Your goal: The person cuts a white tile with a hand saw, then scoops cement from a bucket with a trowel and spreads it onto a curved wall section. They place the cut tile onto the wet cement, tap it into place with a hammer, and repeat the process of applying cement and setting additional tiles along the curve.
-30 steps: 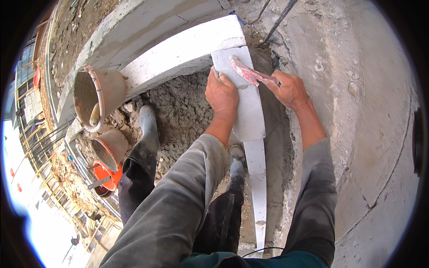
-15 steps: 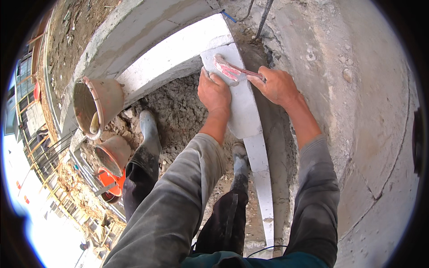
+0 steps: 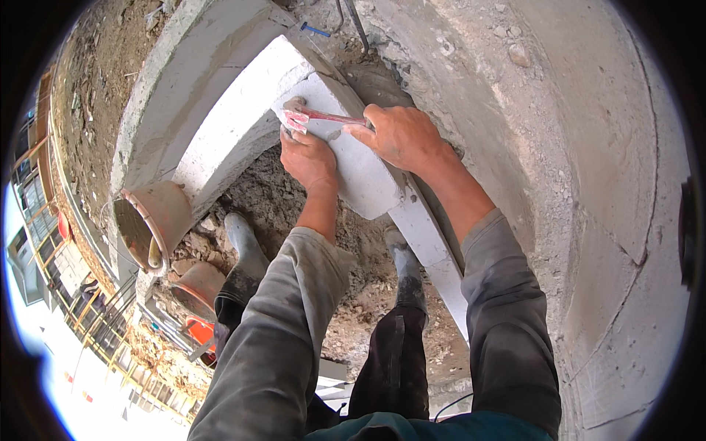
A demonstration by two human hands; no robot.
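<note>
- right hand [image 3: 401,136] clenched round the red metal handle of a small mortar-caked trowel [image 3: 309,117]; blade sits at its fingertip side, on the top corner of the white rectangular aerated-concrete block [image 3: 353,165]
- left hand [image 3: 309,158] pressed flat on block just below the blade; I'd keep it bracing, blade low, short strokes
- rough grey concrete wall [image 3: 573,147] beyond right hand; two orange mortar-crusted buckets [image 3: 151,224] well left of left hand, rubble underfoot
</note>
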